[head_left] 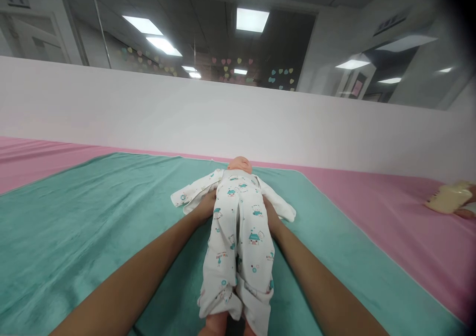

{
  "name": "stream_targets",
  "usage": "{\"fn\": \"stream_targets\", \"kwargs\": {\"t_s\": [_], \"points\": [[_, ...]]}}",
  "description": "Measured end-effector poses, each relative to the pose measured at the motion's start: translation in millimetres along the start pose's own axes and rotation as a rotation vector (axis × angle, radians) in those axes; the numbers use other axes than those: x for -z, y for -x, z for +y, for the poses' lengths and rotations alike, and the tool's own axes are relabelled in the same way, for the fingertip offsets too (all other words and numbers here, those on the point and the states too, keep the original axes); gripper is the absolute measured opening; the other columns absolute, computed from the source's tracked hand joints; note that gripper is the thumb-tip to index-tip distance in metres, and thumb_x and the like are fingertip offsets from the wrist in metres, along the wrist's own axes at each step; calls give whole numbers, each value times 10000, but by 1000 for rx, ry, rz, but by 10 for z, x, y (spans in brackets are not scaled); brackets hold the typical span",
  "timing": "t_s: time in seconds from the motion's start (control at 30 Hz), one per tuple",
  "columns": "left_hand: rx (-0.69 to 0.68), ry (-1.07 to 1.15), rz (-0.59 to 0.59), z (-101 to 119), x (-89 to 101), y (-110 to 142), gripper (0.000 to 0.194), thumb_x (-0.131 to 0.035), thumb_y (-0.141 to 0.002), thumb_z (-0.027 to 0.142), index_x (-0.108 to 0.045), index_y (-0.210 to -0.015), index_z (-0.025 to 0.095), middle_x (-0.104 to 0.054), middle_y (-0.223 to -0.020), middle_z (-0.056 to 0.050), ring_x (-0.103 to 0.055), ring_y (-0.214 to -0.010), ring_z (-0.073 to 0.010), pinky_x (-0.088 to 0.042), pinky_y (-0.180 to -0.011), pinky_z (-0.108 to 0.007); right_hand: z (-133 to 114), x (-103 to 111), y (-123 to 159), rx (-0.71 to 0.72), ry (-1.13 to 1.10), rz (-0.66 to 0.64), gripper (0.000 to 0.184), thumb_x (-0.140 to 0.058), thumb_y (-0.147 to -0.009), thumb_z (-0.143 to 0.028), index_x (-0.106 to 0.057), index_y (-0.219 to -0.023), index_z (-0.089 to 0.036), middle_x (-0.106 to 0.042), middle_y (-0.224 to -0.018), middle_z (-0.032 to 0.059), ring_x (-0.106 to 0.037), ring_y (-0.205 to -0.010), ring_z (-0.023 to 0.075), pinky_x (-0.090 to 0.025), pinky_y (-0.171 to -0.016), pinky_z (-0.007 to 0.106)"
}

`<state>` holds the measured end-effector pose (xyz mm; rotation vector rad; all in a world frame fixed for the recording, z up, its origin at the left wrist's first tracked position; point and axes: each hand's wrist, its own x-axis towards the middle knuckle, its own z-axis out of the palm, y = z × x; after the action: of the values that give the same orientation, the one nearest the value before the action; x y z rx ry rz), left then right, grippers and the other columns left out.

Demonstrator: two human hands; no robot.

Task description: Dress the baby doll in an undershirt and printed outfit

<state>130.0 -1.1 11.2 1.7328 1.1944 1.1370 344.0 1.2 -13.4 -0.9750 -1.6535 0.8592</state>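
A baby doll lies on its back, head away from me and bare feet toward me. It wears a white long-sleeved top and white baby trousers printed with small teal and red figures. At the left side of the trousers' waist, my left hand is closed on the cloth, its fingertips hidden. My right hand grips the opposite side, with most of its fingers behind the fabric. Both sleeves spread outward, and the trouser legs reach almost to the feet.
A teal blanket lies under the doll, over a pink cover. Behind stands a low white wall with glass above. Another person's hand holds a pale yellow object at the far right.
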Motion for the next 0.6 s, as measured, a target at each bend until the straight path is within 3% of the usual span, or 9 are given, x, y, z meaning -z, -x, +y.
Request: {"fn": "stream_targets", "kwargs": {"t_s": [0.17, 0.33, 0.6], "points": [[-29, 19, 14, 23, 2, 5, 264, -553, -697, 288, -666, -894, 153, -672, -999, -64, -574, -976, -281, -463, -846, -372, 2, 20, 1, 89, 156, 84, 234, -533, -756, -285, -617, -971, -249, -634, -1063, 37, -545, -999, 261, -417, -874, 370], [-60, 104, 50, 95, -31, 25, 318, -579, -687, 284, -650, -959, 135, -675, -994, -73, -575, -961, -291, -457, -846, -404, 159, 43, -13, 30, 210, 262, 251, -539, -742, -269, -577, -989, -248, -630, -1049, 56, -551, -982, 267, -430, -846, 392], [-60, -8, 88, 29, -34, -1, 367, -560, -734, 273, -605, -1079, 157, -635, -1102, -70, -551, -1022, -272, -420, -893, -386, 188, 100, -72, 25, 138, 194, 289, -568, -701, -271, -622, -982, -228, -640, -1066, 54, -550, -1021, 273, -407, -900, 399]]}}
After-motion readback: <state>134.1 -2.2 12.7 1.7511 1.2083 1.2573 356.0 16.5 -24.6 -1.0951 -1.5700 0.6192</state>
